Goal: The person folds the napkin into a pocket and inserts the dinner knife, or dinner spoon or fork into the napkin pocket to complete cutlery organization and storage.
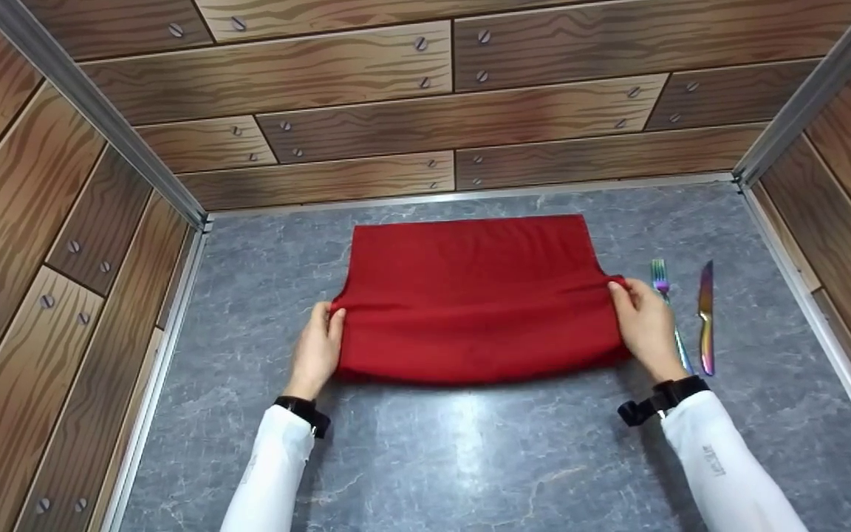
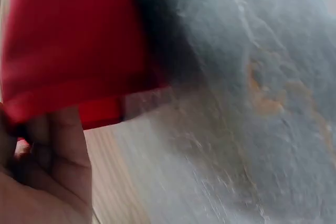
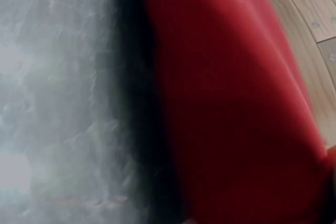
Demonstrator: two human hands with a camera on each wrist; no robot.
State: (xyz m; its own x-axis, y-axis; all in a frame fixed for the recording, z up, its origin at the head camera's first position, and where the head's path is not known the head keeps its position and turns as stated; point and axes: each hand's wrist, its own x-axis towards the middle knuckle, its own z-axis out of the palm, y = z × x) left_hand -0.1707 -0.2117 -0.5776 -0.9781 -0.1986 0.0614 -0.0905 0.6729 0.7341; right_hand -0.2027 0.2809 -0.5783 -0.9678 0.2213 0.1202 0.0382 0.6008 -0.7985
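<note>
The left hand [image 1: 313, 351] pinches the left edge of a red cloth [image 1: 470, 295], its thumb on top and its other fingers bent beneath the fabric. A black band [image 1: 295, 405] circles the wrist, with a white sleeve [image 1: 267, 469] behind it. The cloth stretches from this hand across to the other; its far part lies flat beyond both hands, while the near part, between them, is raised and bulges toward the person, with a dark shadow under it. The right hand [image 1: 646, 325] pinches the cloth's opposite edge in the same manner, thumb uppermost; a black band [image 1: 665, 399] and a white sleeve [image 1: 728, 465] follow behind it.

To the left of the left hand stands a wood-patterned side wall [image 1: 63, 244]; a matching back wall [image 1: 359, 66] rises beyond the cloth. Under everything is a grey marbled surface [image 1: 425, 458]. Just beside the right hand lies a rainbow-coloured fork [image 1: 660, 275], its middle hidden by that hand; whether they touch cannot be told. Farther right is a knife [image 1: 706, 318] of similar sheen, apart from the hand.

The right sleeve carries small grey printing [image 1: 713, 459], too blurred to read.
</note>
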